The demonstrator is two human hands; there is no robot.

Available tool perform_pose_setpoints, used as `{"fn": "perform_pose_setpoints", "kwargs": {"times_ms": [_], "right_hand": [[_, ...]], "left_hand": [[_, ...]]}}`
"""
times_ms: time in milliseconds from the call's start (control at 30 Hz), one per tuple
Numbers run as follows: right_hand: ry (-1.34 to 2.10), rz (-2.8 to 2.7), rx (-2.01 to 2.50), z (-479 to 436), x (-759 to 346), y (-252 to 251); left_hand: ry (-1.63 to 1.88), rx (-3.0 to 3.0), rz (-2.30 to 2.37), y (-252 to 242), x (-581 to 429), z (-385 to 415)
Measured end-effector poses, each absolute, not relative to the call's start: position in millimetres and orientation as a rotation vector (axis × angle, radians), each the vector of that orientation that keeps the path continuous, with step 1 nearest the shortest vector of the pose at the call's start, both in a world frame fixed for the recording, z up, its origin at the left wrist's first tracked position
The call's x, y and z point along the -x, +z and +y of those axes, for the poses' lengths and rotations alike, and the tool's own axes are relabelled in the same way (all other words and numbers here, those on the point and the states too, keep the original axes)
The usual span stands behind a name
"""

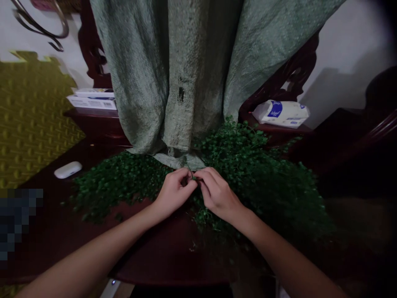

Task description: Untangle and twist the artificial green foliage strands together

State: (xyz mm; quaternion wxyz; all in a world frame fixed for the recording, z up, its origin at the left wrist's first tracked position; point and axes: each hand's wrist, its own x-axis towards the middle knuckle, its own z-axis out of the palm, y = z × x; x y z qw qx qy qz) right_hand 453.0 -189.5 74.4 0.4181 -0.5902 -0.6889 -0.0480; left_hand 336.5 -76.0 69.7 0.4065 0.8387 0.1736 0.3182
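Both hands meet over a spread of small-leaved green sprigs (263, 174) lying on a dark red wooden table (93, 231). My left hand (175, 190) is closed, its fingertips pinching a small green sprig (194, 178). My right hand (215, 192) is closed too, pinching the same sprig from the other side. The fingertips of both hands touch. A second, flatter patch of the greenery (118, 186) lies to the left of my hands.
A pale green textured cloth (186, 74) hangs behind the greenery, its hem touching the table. A white case (68, 169) lies at left. Boxes (91, 99) sit on a shelf at back left, a tissue pack (281, 113) at back right. Yellow foam mat (31, 116) at left.
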Motion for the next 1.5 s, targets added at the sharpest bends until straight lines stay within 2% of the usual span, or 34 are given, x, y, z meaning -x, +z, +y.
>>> {"fn": "perform_pose_setpoints", "kwargs": {"times_ms": [267,600,833,967,1033,1100,1233,1367,1500], "right_hand": [[-0.2,-1.927,1.58,-194.3,-439.9,71.6],[-0.324,-1.88,1.683,-195.6,-428.2,68.7],[-0.505,-1.616,1.709,-190.6,-445.3,66.9],[-0.587,-1.428,1.653,-183.3,-452.2,88.1],[-0.552,-1.364,1.585,-176.2,-447.1,106.3],[-0.373,-1.321,1.431,-166.0,-438.0,125.4],[-0.202,-1.439,1.346,-135.4,-421.1,148.2],[-0.011,-1.663,1.407,-108.8,-417.5,140.6],[0.046,-1.65,1.425,-117.4,-422.1,127.6]], "left_hand": [[0.808,-2.231,0.496,63.5,-333.6,-86.1],[0.894,-2.202,0.558,60.6,-339.2,-90.7],[0.925,-2.175,0.707,53.8,-337.6,-71.8],[0.852,-2.219,0.565,62.2,-331.7,-69.7],[0.81,-2.22,0.487,68.2,-324.0,-75.0],[0.786,-2.186,0.455,71.1,-312.7,-81.6],[0.788,-2.027,0.508,62.7,-287.8,-92.7],[0.799,-1.838,0.57,49.6,-275.4,-97.8],[0.836,-1.731,0.614,47.3,-272.8,-95.5]]}}
